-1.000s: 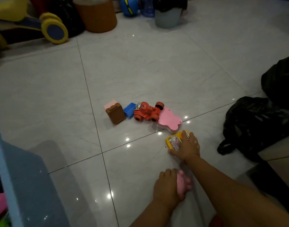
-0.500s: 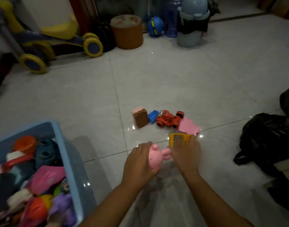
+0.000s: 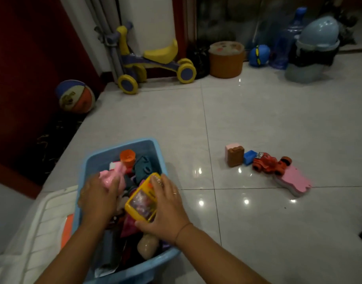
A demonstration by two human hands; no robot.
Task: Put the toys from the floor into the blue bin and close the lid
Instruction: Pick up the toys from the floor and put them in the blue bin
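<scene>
A blue bin (image 3: 122, 145), already heaped with toys, sits open on the tiled floor (image 3: 258, 119) as a person lowers two more into it. The left hand (image 3: 99, 196) is closed around a pink plastic figure (image 3: 112, 177), held over the far half of the bin; the right hand (image 3: 165, 210) has fingers and thumb clamped on the long edges of a yellow-framed toy (image 3: 142, 201) with a clear window, tilted above the pile. Both look like light, rigid moulded plastic, smooth enough to slip, so a hold across the narrow sides, as here, seems the safe one; a short drop onto the heap would probably do no harm.

Four toys lie in a cluster on the floor, well apart from the bin to its right: a brown block (image 3: 235, 156), a small blue block (image 3: 249, 157) just beside it, a red toy car (image 3: 270, 163), and a flat pink foam piece (image 3: 293, 181) touching the car. The blocks and car appear hard and light, easy to pinch from above; the foam looks soft and is likely best taken by its edge.

A white ribbed panel (image 3: 47, 220), possibly the lid, lies against the bin's left side. A ride-on trike (image 3: 153, 58) and a ball (image 3: 75, 96) stand near the wall.
</scene>
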